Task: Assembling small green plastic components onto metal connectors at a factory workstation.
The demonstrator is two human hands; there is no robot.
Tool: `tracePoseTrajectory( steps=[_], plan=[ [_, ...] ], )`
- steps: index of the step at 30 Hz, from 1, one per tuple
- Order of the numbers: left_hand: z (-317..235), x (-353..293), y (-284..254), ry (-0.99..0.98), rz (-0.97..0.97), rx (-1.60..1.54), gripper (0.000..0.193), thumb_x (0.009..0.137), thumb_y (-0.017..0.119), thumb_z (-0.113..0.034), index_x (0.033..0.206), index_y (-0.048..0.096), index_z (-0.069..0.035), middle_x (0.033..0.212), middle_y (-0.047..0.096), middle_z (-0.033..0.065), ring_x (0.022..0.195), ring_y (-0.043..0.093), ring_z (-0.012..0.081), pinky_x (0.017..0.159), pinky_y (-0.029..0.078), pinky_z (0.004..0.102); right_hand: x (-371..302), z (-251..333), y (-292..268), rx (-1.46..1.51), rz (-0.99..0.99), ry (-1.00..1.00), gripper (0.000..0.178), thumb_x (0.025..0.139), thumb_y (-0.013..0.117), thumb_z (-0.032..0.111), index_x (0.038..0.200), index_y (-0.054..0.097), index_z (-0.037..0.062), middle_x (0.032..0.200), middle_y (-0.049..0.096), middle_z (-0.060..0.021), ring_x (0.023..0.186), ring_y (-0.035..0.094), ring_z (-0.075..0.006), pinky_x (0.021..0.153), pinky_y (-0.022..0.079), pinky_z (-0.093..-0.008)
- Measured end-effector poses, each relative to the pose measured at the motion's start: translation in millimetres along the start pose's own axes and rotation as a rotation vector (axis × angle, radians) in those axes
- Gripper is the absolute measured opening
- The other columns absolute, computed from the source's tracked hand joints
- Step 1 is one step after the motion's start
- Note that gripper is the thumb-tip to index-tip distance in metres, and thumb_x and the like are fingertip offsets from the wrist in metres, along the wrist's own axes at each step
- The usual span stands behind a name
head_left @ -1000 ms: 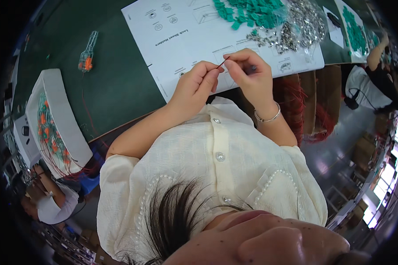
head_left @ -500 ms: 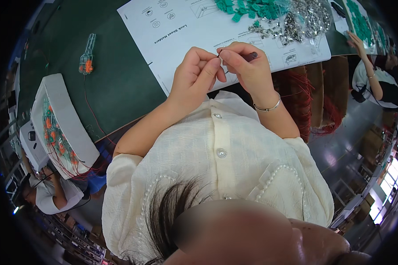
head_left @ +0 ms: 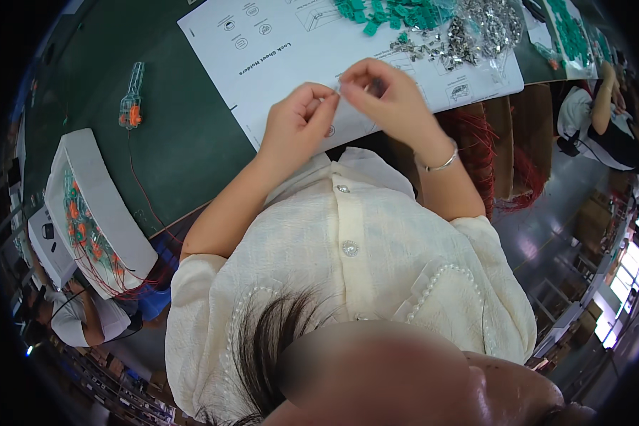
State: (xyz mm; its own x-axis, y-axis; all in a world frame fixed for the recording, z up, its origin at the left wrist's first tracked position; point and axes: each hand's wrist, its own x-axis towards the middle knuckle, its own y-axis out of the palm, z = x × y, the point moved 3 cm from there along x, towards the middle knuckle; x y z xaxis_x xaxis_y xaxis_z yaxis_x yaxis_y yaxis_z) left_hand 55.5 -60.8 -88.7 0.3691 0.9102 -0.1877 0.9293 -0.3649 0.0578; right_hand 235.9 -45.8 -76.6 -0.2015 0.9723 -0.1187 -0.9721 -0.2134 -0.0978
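Observation:
Thumb and fingers of my left hand (head_left: 298,124) are pinched together over a white printed sheet (head_left: 263,78); whatever they grip is too small to make out. My right hand (head_left: 390,103) is just right of it, slightly blurred, its thumb and forefinger close to the left fingertips. A dark rod-like thing (head_left: 377,86) shows inside its curled fingers, mostly hidden. Beyond the hands, a heap of green plastic pieces (head_left: 387,18) and a pile of small shiny metal parts (head_left: 468,39) lie on the sheet, partly with clear plastic bagging.
On the green tabletop (head_left: 170,156), a clear plastic piece with an orange part (head_left: 130,110) trails a red wire. A white bin (head_left: 117,202) at left holds several similar pieces. Red wires (head_left: 479,145) hang by cardboard (head_left: 500,135) at right. Co-workers (head_left: 96,316) sit on both sides.
My right hand has tilted and opened slightly away from the left, and the dark rod-like thing shows less. Both hands sit a little further left in the picture. The right co-worker's arm has drawn back.

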Motion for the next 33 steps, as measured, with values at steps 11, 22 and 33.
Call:
tracePoseTrajectory(
  steps=[11, 22, 33],
  plan=[
    [39, 11, -13, 0.012, -0.156, -0.047, 0.014, 0.105, 0.060, -0.014, 0.112, 0.061, -0.001, 0.089, 0.070, 0.0044, 0.069, 0.057, 0.0047, 0.062, 0.048, 0.0209, 34, -19, -12, -1.081, -0.394, -0.366, 0.025, 0.085, 0.075, 0.025, 0.105, 0.078, 0.0117, 0.095, 0.065, -0.0057, 0.072, 0.070, -0.0239, 0.062, 0.058, -0.0378],
    [44, 10, -14, 0.150, -0.187, -0.067, 0.016, 0.106, 0.060, -0.015, 0.114, 0.061, -0.001, 0.101, 0.071, 0.0064, 0.084, 0.062, 0.0075, 0.073, 0.051, 0.0227, 25, -9, 7, -1.010, -0.136, -0.359, 0.034, 0.084, 0.075, 0.018, 0.117, 0.073, 0.0113, 0.112, 0.065, -0.0055, 0.072, 0.071, -0.0222, 0.064, 0.058, -0.0355],
    [32, 8, -17, 0.553, -0.331, 0.412, 0.008, 0.100, 0.066, -0.006, 0.104, 0.064, 0.000, 0.098, 0.066, 0.0084, 0.084, 0.059, 0.0131, 0.077, 0.049, 0.0252, 9, -5, 13, -0.921, 0.033, -0.566, 0.028, 0.080, 0.077, 0.017, 0.108, 0.076, 0.0205, 0.108, 0.067, 0.0004, 0.082, 0.070, -0.0195, 0.067, 0.057, -0.0341]
  ],
)
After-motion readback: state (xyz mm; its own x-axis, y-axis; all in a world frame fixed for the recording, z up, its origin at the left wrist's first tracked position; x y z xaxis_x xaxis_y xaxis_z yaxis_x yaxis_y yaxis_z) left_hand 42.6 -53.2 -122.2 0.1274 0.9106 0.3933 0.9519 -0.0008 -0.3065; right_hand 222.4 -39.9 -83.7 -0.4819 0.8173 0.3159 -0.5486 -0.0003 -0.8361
